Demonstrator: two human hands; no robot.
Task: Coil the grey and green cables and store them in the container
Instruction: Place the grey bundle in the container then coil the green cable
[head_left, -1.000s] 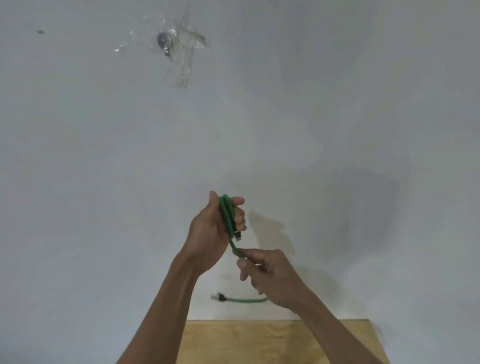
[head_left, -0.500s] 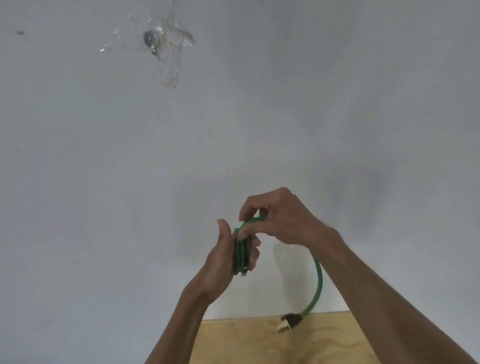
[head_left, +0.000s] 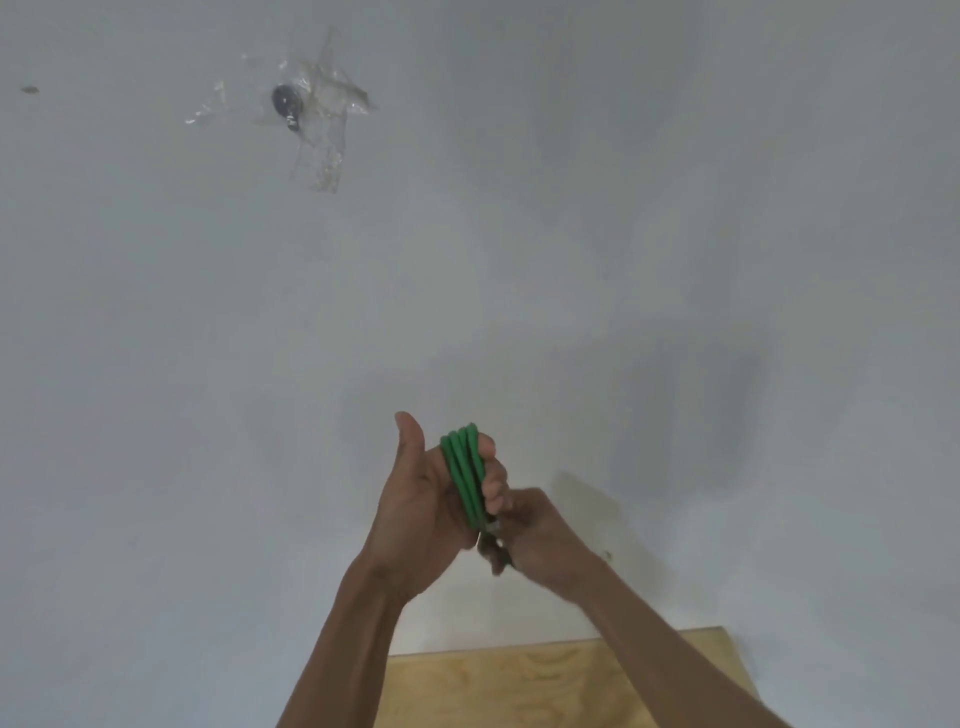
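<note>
pale grey-white wall (head_left: 675, 208) fills nearly the whole view, w/ soft shadows on it right of centre. far upper left there's a small dark speck (head_left: 30, 89). further right, still upper left, a small round metal bit (head_left: 285, 101) is stuck to the wall under crumpled clear tape (head_left: 322, 150), strips crossing over it.

lower centre, both forearms rise from the bottom edge. left hand (head_left: 421, 509) is upright, palm toward the right, thumb straight up & apart from the fingers. the green cable (head_left: 464, 475) is wound in abt four loops round the fingers (head_left: 493, 470) of that hand, strands side by side, running from above the fingertips down to the heel of the palm; fingers curl in over the loops, so the left grip is holding the coil. the cable is up in the air in front of the wall, well above the table.

just right & below, right hand (head_left: 535, 540) touches the bottom of the coil, fingers curled in tight at the cable's lower end; it's blurred, something dark shows btwn the fingers, prob the plug, can't tell for sure. right grip looks narrow, pinching that end.

bottom right of centre, a light plywood table (head_left: 519, 691) corner shows btwn the forearms.
</note>
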